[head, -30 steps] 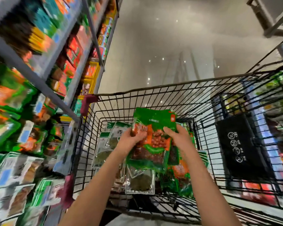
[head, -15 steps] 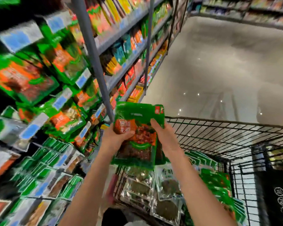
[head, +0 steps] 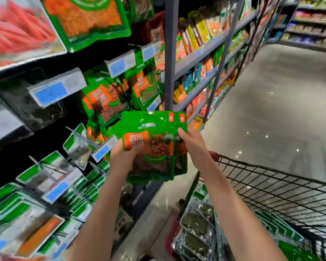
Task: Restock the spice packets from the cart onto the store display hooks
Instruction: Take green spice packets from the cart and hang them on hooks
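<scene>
I hold a small stack of green spice packets (head: pixel 154 146) with an orange label upright in front of the display. My left hand (head: pixel 123 154) grips the stack's left edge, thumb across the orange label. My right hand (head: pixel 193 146) grips its right edge. Just behind and above the stack, matching green packets (head: pixel 106 102) hang from display hooks (head: pixel 77 131) with blue price tags. The black wire cart (head: pixel 271 187) stands at the lower right, with clear spice packets (head: pixel 196 228) and green ones (head: pixel 282 232) lying inside.
A grey shelf upright (head: pixel 170 53) rises just behind the held stack. Shelves of packaged goods (head: pixel 201 51) run along the aisle to the right of it. More hanging packets (head: pixel 32 213) fill the lower left. The polished aisle floor (head: pixel 271 110) stretches away at the right.
Both hands have lifted the green stack out of the cart and carried it left and up toward the hooks. My view has swung from the cart to the display.
</scene>
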The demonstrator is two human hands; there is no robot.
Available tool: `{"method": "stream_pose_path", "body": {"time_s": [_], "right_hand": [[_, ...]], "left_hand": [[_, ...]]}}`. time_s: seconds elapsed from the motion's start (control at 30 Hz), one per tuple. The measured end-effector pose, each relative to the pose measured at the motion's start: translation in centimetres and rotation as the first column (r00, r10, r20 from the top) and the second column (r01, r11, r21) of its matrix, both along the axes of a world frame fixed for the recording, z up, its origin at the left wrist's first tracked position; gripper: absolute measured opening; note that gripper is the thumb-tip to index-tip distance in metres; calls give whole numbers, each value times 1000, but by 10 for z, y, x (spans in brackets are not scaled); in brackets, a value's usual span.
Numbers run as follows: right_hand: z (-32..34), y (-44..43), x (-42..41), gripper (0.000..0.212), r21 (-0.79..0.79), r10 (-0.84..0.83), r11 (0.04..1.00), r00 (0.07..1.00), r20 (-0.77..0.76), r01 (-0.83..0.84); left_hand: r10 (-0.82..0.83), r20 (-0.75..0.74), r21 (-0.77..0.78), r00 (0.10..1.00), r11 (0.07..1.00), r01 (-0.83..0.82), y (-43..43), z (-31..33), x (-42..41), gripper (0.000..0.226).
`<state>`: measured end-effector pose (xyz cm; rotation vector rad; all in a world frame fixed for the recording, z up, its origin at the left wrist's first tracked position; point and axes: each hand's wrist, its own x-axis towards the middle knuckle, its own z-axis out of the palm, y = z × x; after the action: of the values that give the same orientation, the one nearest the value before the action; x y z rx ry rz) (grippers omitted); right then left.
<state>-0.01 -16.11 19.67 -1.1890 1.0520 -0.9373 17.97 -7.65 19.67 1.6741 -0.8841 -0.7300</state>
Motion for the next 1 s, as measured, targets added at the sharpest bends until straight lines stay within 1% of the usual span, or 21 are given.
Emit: {"method": "stream_pose_path", "body": {"time_s": [0.07,0.17,0.27,0.33,0.4,0.47,0.5,0.63,0.8,0.93,1.0], "right_hand": [[-3,-20,28,27,-26,40,999,999,-36,-41],[-2,-54,64,58,-1,24,1000,999,-21,-24],[33,-63,93,68,-22,51,998,998,-22,-51],[48,-71,108,61,-14,68,998,998,-17,-69],[52,-82,120,56,9,70,997,998,1,-70],[56,-89,131,55,18,73,997,997,13,-74],[58,-89,137,55,1,66,998,998,18,-66],[59,-93,152,59,31,83,996,994,67,-85],[59,-100,162,59,5,104,995,994,36,-104],[60,-104,170,58,8,66,998,997,42,-66],[63,-107,177,51,14,56,998,998,28,-56]], "left_hand": [[19,-18,-41,1000,999,-20,0,4,18,15],[81,-49,-113,996,990,-86,0,12,42,15],[138,-76,-156,988,977,-148,-2,19,65,21],[151,-83,-154,985,975,-163,-2,24,74,28],[149,-72,-163,986,974,-159,-2,27,80,22],[163,-60,-177,985,969,-171,-2,28,85,16],[163,-57,-181,985,969,-171,-1,29,85,16],[174,-43,-186,984,966,-179,1,31,91,17],[200,-55,-160,978,965,-206,2,32,94,19],[209,-56,-163,976,963,-216,1,34,96,26],[214,-51,-148,975,964,-219,1,33,97,28]]}}
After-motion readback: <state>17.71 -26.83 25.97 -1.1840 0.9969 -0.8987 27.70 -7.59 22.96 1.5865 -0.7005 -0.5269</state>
